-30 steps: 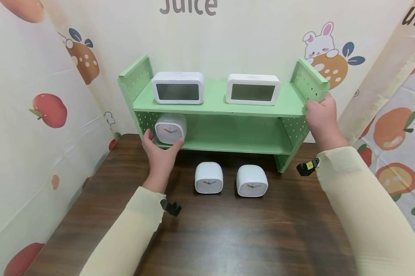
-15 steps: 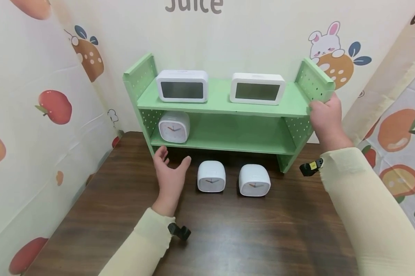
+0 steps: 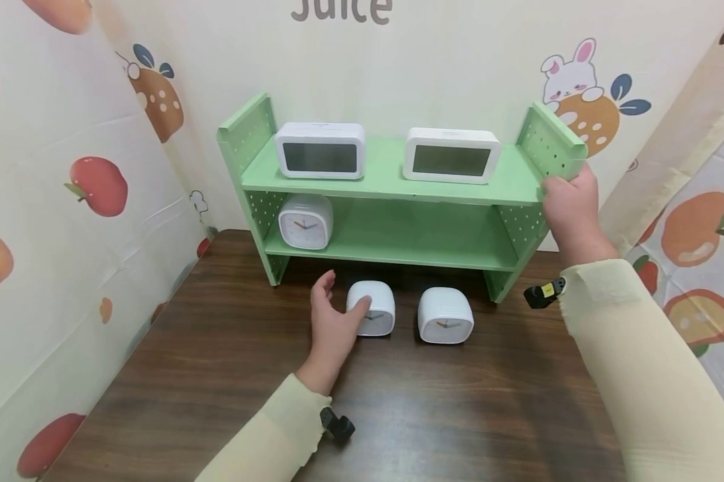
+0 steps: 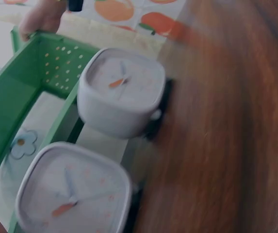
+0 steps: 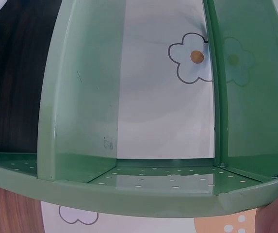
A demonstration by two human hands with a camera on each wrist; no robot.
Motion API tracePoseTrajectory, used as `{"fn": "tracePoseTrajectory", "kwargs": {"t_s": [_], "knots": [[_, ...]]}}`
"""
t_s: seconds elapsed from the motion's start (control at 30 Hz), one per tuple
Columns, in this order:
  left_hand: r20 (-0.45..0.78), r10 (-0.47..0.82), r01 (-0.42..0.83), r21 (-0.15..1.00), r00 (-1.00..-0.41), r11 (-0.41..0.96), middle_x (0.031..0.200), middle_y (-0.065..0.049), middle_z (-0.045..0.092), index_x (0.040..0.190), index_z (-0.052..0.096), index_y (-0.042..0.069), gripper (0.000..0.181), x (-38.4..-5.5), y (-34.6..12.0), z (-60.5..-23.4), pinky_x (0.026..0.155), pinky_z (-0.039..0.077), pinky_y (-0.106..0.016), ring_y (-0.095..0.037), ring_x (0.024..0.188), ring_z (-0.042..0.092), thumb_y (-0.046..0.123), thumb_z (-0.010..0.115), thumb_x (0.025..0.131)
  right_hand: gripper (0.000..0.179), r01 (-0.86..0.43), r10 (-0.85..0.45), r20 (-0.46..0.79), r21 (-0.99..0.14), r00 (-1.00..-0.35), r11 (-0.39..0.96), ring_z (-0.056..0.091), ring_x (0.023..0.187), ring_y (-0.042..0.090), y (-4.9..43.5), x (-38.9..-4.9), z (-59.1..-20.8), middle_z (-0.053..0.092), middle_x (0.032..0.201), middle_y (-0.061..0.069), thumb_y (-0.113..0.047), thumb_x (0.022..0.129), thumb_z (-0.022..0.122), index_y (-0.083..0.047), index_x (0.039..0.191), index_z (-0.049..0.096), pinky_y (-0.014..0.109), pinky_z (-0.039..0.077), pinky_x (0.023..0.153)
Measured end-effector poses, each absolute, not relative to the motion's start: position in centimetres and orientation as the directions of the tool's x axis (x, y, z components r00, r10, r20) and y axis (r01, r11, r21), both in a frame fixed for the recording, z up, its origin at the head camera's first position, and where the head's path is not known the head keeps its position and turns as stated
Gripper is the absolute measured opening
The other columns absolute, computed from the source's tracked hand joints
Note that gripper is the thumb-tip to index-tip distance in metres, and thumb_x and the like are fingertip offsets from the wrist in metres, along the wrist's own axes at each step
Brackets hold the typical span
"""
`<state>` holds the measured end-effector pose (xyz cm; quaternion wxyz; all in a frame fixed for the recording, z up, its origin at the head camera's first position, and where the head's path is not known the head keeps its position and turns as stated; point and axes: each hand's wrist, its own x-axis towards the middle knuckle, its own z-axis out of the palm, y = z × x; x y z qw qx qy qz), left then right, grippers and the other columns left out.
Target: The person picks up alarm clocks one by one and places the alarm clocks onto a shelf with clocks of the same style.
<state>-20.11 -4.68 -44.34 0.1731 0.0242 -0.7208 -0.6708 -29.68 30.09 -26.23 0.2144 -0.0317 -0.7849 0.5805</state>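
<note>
My left hand (image 3: 332, 335) is spread beside a small white analog clock (image 3: 373, 293) on the table, its thumb overlapping the clock's left front. Whether it touches is unclear; in the left wrist view a gap shows between the fingertips and the nearer clock (image 4: 73, 194). A matching analog clock (image 3: 446, 308) stands to the right. Another like it (image 3: 306, 223) sits at the left end of the lower tier of a green two-tier shelf (image 3: 422, 231). With curled fingers, my right hand (image 3: 571, 214) grips the shelf's right side panel; only part of that hand (image 5: 277, 213) shows in the right wrist view.
Two white digital clocks, one at left (image 3: 321, 157) and one at right (image 3: 452, 161), stand on the upper tier. The shelf rests on a dark wooden table (image 3: 458, 415). A fruit-printed cloth (image 3: 398, 73) hangs behind and at the sides.
My left hand has let go of the analog clock at the lower tier's left end and moved down and right to the left clock on the table. My right hand keeps its grip.
</note>
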Motion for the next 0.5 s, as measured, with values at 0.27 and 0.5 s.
{"fn": "tracePoseTrajectory", "kwargs": {"t_s": [0.27, 0.5], "knots": [[0.138, -0.283, 0.112, 0.988, -0.949, 0.106, 0.152, -0.013, 0.039, 0.15, 0.039, 0.009, 0.087, -19.6, -2.5, -45.4, 0.116, 0.032, -0.05, -0.03, 0.141, 0.038, 0.025, 0.088, 0.081, 0.062, -0.209, 0.29, 0.288, -0.939, -0.913, 0.274, 0.048, 0.131, 0.016, 30.1, -29.6, -26.1, 0.05, 0.15, 0.007, 0.002, 0.094, 0.037, -0.016, 0.154, 0.041, 0.033, 0.034, 0.115], [0.12, -0.317, 0.083, 0.988, -0.941, 0.128, 0.151, -0.011, 0.037, 0.151, 0.036, 0.008, 0.092, -19.2, -1.2, -46.2, 0.112, 0.035, -0.048, -0.027, 0.137, 0.039, 0.024, 0.089, 0.078, 0.061, -0.195, 0.277, 0.269, -0.944, -0.922, 0.267, 0.051, 0.126, 0.015, 30.2, -29.4, -25.9, 0.052, 0.145, 0.004, 0.001, 0.095, 0.037, -0.018, 0.153, 0.039, 0.034, 0.038, 0.113]]}}
